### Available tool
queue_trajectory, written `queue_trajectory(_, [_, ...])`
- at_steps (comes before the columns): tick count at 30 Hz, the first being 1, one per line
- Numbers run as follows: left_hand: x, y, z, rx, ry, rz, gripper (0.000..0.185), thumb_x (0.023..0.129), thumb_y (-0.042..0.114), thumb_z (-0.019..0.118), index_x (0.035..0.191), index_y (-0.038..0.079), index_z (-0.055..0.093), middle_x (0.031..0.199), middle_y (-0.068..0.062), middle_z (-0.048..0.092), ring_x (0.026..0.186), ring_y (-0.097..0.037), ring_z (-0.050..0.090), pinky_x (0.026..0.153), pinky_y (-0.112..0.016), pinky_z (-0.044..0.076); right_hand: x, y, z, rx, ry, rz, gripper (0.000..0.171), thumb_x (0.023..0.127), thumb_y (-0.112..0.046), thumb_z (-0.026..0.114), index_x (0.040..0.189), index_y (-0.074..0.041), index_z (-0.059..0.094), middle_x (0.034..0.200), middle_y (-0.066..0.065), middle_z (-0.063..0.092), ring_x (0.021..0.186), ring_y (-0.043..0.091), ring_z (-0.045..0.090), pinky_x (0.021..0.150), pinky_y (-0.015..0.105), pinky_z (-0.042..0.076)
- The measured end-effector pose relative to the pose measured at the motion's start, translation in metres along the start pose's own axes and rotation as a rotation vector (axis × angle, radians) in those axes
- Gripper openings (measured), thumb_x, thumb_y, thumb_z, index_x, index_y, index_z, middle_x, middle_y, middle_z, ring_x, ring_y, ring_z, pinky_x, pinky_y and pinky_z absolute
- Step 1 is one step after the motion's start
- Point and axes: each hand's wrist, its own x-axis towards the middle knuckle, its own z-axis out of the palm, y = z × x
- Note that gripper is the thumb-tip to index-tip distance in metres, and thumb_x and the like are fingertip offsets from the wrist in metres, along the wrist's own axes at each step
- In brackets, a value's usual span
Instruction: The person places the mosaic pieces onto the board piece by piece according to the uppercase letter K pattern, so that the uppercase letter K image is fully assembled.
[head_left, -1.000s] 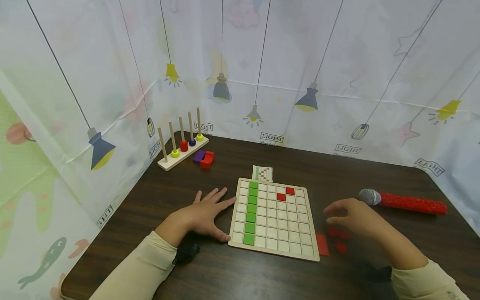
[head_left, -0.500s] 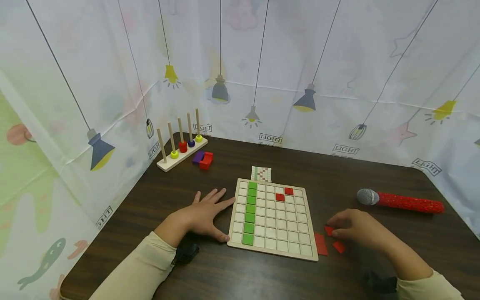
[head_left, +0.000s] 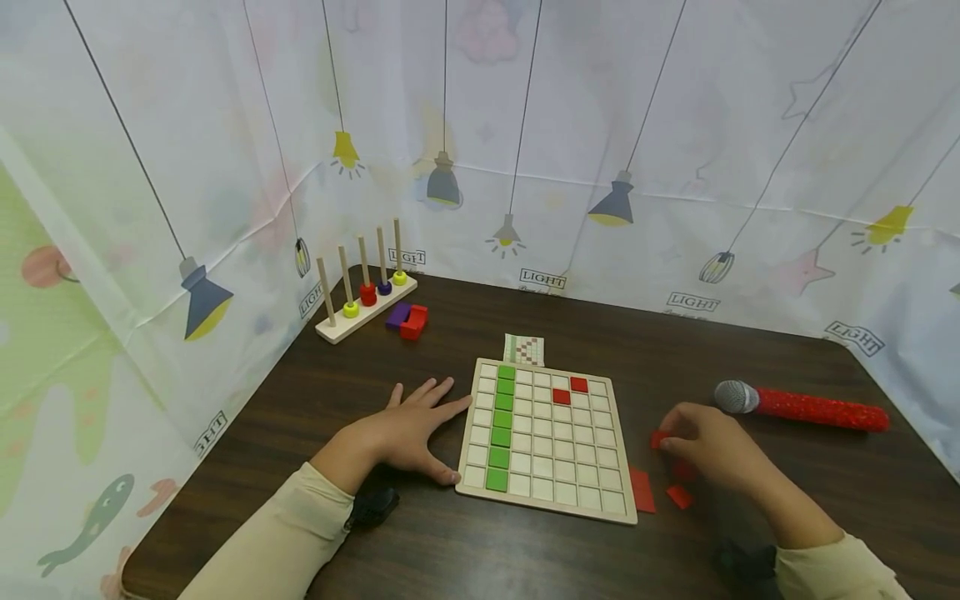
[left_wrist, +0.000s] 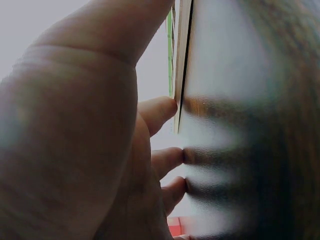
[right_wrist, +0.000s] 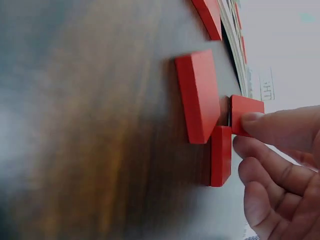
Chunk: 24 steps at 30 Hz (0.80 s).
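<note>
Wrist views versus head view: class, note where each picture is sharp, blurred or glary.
Head view: evenly lit, sharp, edges bowed by a wide lens. Left wrist view: left hand a close blur, pale glare on the table. Right wrist view: red tile sharp, near tabletop blurred.

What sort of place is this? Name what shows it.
Probably a play or activity corner: a dark wooden table screened by cartoon lamp-print sheets, with a tile grid board, a peg-and-ring toy and a toy microphone.
</note>
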Motion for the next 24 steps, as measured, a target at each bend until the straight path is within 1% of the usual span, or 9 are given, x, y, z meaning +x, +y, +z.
queue_trajectory(4, [0.0,-0.001,0.0,0.005,0.001,0.001,0.113,0.076,0.07,0.078,0.165,0.034,0.019,0.171,-0.005,0.002,0.155,-0.031,-0.004,0.114,-0.067,-0.009,0.009,0.004,-0.001,0.047,0.031,0.022,0.016,0.092,-0.018,0.076,0.104,-0.009,0.07,0.102,0.006,0.071,0.094,0.029,0.066,0.075,0.05,0.054])
queue_trajectory(7, [0.0,-0.001,0.001,0.006,-0.001,0.001,0.113,0.076,0.07,0.078,0.165,0.034,0.019,0.171,-0.005,0.002,0.155,-0.031,-0.004,0.114,-0.067,-0.009,0.015,0.003,-0.003,0.068,0.048,0.029,0.019,0.094,-0.019,0.075,0.107,-0.006,0.07,0.102,0.008,0.072,0.094,0.03,0.066,0.076,0.05,0.054])
queue_trajectory(13, [0.0,0.0,0.0,0.009,0.001,-0.002,0.114,0.075,0.071,0.078,0.165,0.035,0.019,0.171,-0.004,0.002,0.155,-0.03,-0.004,0.114,-0.066,-0.009,0.025,-0.011,-0.001,0.088,0.098,-0.001,0.02,0.095,-0.021,0.074,0.108,-0.006,0.072,0.104,0.009,0.072,0.095,0.03,0.066,0.077,0.048,0.055])
queue_trajectory(15, [0.0,0.0,0.0,0.01,0.002,-0.002,0.114,0.075,0.071,0.078,0.165,0.035,0.019,0.171,-0.004,0.002,0.155,-0.03,-0.004,0.114,-0.066,-0.009,0.029,-0.017,0.002,0.092,0.109,-0.018,0.018,0.095,-0.02,0.074,0.108,-0.008,0.073,0.104,0.009,0.073,0.095,0.03,0.067,0.076,0.046,0.054])
queue_trajectory(19, [0.0,0.0,0.0,0.009,0.0,0.0,0.113,0.075,0.071,0.078,0.165,0.035,0.019,0.171,-0.004,0.002,0.155,-0.03,-0.004,0.114,-0.066,-0.009,0.037,-0.033,0.01,0.11,0.096,-0.038,0.014,0.095,-0.019,0.074,0.106,-0.011,0.073,0.102,0.006,0.072,0.094,0.026,0.065,0.076,0.043,0.052])
queue_trajectory(24, [0.0,-0.001,0.001,0.013,0.001,0.002,0.112,0.076,0.07,0.078,0.165,0.034,0.019,0.171,-0.005,0.002,0.155,-0.03,-0.003,0.115,-0.066,-0.008,0.045,-0.056,0.019,0.169,0.053,-0.087,0.013,0.096,-0.018,0.073,0.106,-0.009,0.072,0.099,0.003,0.071,0.091,0.023,0.064,0.075,0.04,0.052])
